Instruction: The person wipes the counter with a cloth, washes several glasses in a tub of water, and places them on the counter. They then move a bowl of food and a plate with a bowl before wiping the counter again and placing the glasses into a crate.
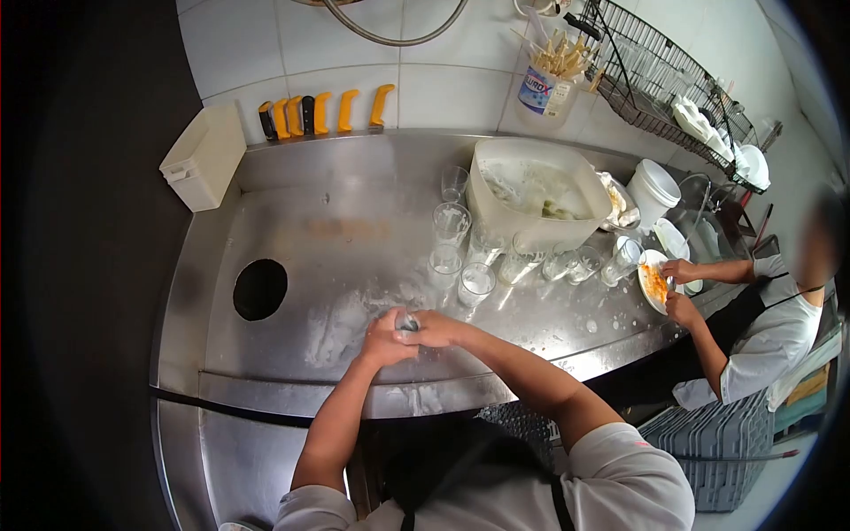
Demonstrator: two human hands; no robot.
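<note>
Over the front part of the steel counter (292,354), both hands meet around a small clear glass (407,323). My left hand (387,341) wraps the glass from the left, and my right hand (434,329) closes on it from the right. Its rim shows between the fingers; the rest is hidden. Just beyond my hands stand several clear glasses, among them a sudsy one (476,283) and a taller one (452,223). Behind them is a translucent tub (522,226) of cloudy, foamy water. White suds smear the counter to the left of my hands.
A round hole (259,289) opens in the counter at left, near a beige box (205,157). Yellow and black knife handles (321,112) line the back edge. At right, a co-worker (761,327) holds a food-stained plate (653,281). A wire rack (668,84) hangs above.
</note>
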